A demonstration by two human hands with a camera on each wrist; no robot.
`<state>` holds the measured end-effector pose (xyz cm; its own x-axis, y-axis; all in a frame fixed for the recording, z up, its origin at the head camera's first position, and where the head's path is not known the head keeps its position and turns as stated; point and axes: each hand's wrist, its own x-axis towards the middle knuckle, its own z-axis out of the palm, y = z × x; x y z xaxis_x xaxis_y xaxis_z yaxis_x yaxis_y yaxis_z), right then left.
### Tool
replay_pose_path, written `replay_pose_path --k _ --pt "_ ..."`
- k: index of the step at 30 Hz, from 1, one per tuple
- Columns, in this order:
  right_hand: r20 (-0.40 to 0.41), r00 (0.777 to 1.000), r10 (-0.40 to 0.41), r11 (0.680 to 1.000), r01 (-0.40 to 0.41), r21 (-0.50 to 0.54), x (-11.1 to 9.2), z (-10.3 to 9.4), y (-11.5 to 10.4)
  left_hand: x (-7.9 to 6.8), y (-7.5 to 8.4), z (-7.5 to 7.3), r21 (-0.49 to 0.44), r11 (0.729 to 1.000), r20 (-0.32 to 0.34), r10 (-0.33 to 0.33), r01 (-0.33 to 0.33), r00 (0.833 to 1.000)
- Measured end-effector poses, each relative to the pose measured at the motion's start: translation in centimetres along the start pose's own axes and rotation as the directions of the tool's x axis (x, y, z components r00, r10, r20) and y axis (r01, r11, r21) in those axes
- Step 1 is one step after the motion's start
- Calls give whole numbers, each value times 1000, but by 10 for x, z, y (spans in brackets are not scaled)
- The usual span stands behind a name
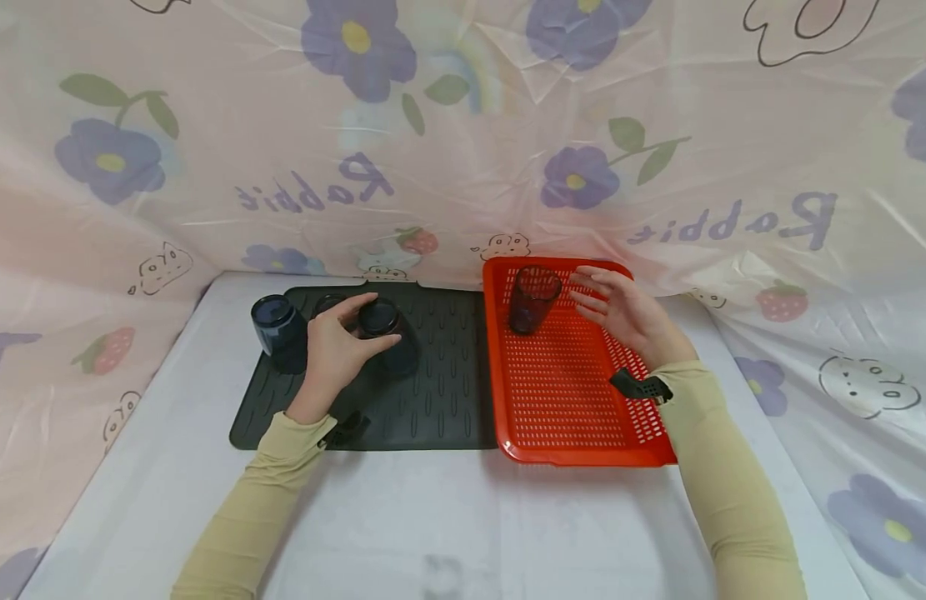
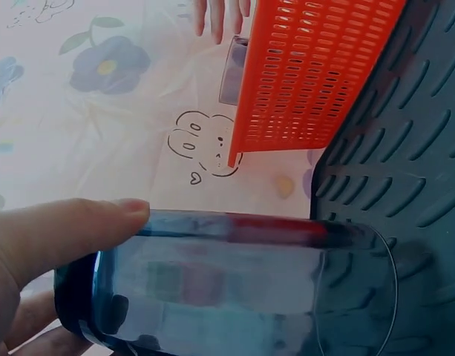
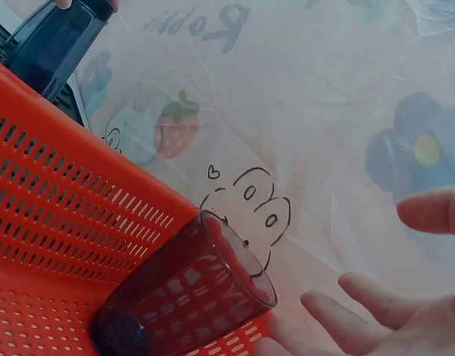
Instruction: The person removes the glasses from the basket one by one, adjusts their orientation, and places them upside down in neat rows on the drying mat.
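My left hand (image 1: pixel 333 354) is pinching an inverted transparent blue tumbler (image 2: pixel 234 285); my spread right hand (image 1: pixel 632 321) is hovering near a transparent purplish tumbler (image 1: pixel 532 304).

Head cam: looks fwd & down from above the person's sleeves (image 1: pixel 740 500), farthest back of the 3; gets L hand (image 1: pixel 331 354), R hand (image 1: pixel 628 317), dark mat (image 1: pixel 451 367), red basket (image 1: pixel 563 392) & printed backdrop (image 1: pixel 463 175). L wrist cam: v. close to blue glass (image 2: pixel 212 285) at L hand, pic turned approx. sideways, facing backdrop w/ basket's side at top R, mat along R edge. R wrist cam: tilted, close to 2nd glass (image 3: pixel 186 297) in basket, facing backdrop past R fingers. All 3 share basket, mat, backdrop & blue glass, which R wrist catches only in its top L corner.
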<state>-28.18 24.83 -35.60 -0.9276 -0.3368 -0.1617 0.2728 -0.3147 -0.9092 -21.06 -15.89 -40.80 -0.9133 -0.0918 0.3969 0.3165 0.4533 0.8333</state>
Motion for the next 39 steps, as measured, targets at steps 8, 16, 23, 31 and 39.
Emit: replay_pose_path --k 8,16,23,31,39 --pt "-15 1000 7 1000 -7 -3 10 -2 -3 4 7 -3 41 999 15 6 -6 1000" --pt "-32 999 20 1000 -21 -19 20 -3 -3 7 5 -3 10 1000 31 -4 3 1000" --pt "-27 1000 15 1000 -15 13 27 -3 -3 8 2 -1 -19 1000 44 -10 11 999" --pt "-22 1000 -5 1000 6 14 28 -3 -2 8 -4 6 -7 999 42 -45 45 998" --pt "-21 1000 4 1000 -3 20 33 -3 -1 7 -9 13 10 998 46 -59 59 997"
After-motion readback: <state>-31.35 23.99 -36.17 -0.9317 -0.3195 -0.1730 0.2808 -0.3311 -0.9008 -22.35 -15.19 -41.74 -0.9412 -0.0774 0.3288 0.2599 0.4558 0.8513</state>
